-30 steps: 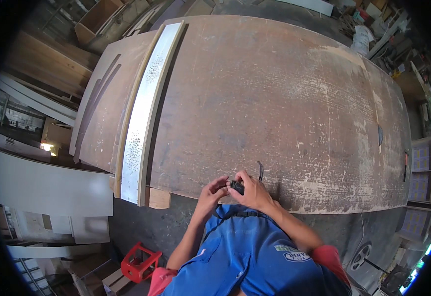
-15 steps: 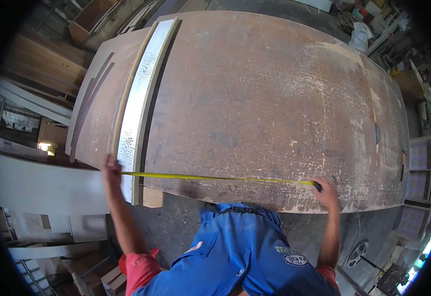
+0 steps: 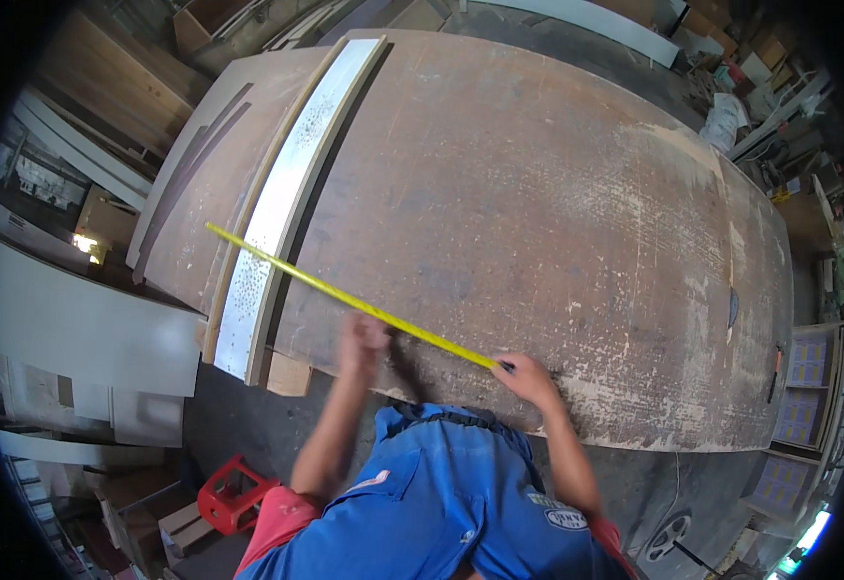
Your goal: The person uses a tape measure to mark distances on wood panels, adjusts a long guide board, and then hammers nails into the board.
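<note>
My right hand (image 3: 528, 379) is closed around the dark case of a tape measure near the front edge of a worn brown worktop (image 3: 480, 193). From it the yellow tape blade (image 3: 432, 337) runs out up and to the left. The blade crosses a long white panel (image 3: 296, 159) with wooden edge strips, and its free end lies beyond the panel's left side. Just below the blade is my left hand (image 3: 362, 340), smeared by motion. Its fingers are too blurred to read, and whether it touches the blade is unclear.
Dark thin strips (image 3: 190, 179) lie on the worktop's left part. White sheets (image 3: 74, 309) stand at the left, and a red stool (image 3: 233, 495) is on the floor at lower left. A dark-handled tool (image 3: 776, 372) lies at the worktop's right edge.
My left hand has left the tape's end at the panel and moved right. My right hand has come left with the tape measure. The blade now slants, its free end farther up the worktop.
</note>
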Demonstrator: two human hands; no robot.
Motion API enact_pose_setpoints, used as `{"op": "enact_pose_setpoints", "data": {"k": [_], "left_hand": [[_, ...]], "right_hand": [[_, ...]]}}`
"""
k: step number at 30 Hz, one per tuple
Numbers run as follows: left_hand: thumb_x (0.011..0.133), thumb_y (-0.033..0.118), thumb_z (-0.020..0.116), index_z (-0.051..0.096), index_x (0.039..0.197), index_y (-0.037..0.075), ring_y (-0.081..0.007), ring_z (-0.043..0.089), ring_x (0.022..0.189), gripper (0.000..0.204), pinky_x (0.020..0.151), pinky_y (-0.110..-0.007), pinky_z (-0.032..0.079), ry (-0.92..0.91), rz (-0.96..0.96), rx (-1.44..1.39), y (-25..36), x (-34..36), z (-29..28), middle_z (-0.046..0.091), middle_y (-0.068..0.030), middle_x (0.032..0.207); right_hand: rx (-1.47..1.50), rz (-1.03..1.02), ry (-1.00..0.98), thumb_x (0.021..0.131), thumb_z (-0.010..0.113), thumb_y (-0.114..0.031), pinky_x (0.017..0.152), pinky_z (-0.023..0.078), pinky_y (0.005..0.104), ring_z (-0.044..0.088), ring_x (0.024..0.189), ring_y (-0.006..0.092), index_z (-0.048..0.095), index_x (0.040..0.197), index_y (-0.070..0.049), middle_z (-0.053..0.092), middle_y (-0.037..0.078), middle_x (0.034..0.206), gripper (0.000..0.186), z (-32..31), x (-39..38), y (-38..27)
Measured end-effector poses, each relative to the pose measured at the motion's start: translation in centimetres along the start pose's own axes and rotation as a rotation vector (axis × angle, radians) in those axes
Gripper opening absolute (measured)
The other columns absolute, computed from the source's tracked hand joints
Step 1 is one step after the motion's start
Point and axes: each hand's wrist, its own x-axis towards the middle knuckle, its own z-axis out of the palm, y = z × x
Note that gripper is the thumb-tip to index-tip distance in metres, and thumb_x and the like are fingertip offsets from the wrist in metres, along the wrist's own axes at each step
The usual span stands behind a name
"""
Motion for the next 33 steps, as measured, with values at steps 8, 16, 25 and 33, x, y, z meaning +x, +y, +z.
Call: {"op": "enact_pose_setpoints", "data": {"k": [8, 16, 25, 33], "left_hand": [[0.097, 0.025, 0.054, 0.063, 0.102, 0.005, -0.0112, 0.063, 0.086, 0.022, 0.076, -0.026, 0.052, -0.148, -0.066, 0.267, -5.5, -5.4, 4.9, 0.065, -0.0019, 0.094], [0.093, 0.024, 0.068, 0.065, 0.089, 0.008, -0.0106, 0.063, 0.076, 0.016, 0.066, -0.023, 0.051, -0.025, 0.006, 0.201, -3.5, -2.1, 1.6, 0.066, -0.0019, 0.082], [0.092, 0.026, 0.069, 0.067, 0.091, 0.009, -0.011, 0.064, 0.083, 0.018, 0.076, -0.026, 0.051, -0.05, 0.045, 0.316, -1.6, -0.5, -0.7, 0.068, -0.0015, 0.086], [0.092, 0.025, 0.07, 0.07, 0.092, 0.005, -0.013, 0.066, 0.082, 0.02, 0.08, -0.028, 0.052, -0.255, 0.024, 0.387, -1.4, -2.1, 4.0, 0.069, -0.004, 0.086]], "right_hand": [[-0.056, -0.109, -0.026, 0.086, 0.062, -0.034, 0.079, 0.053, 0.0477, 0.066, 0.094, 0.0383, 0.071, 0.106, -0.012, 0.07, 0.018, 0.101, 0.031, 4.2, 5.8, -10.0], [-0.129, -0.154, 0.097, 0.083, 0.065, -0.025, 0.082, 0.053, 0.0446, 0.066, 0.097, 0.0364, 0.069, 0.11, -0.012, 0.069, 0.016, 0.106, 0.031, 1.4, 2.6, -3.4], [-0.144, 0.03, 0.254, 0.081, 0.068, -0.009, 0.086, 0.05, 0.0387, 0.064, 0.097, 0.0325, 0.069, 0.107, -0.006, 0.067, 0.013, 0.103, 0.027, -5.0, -7.7, 5.3], [-0.078, 0.108, 0.408, 0.082, 0.069, -0.008, 0.085, 0.049, 0.0374, 0.063, 0.099, 0.0303, 0.069, 0.108, -0.006, 0.066, 0.011, 0.102, 0.027, -2.9, -11.3, 3.0]]}}
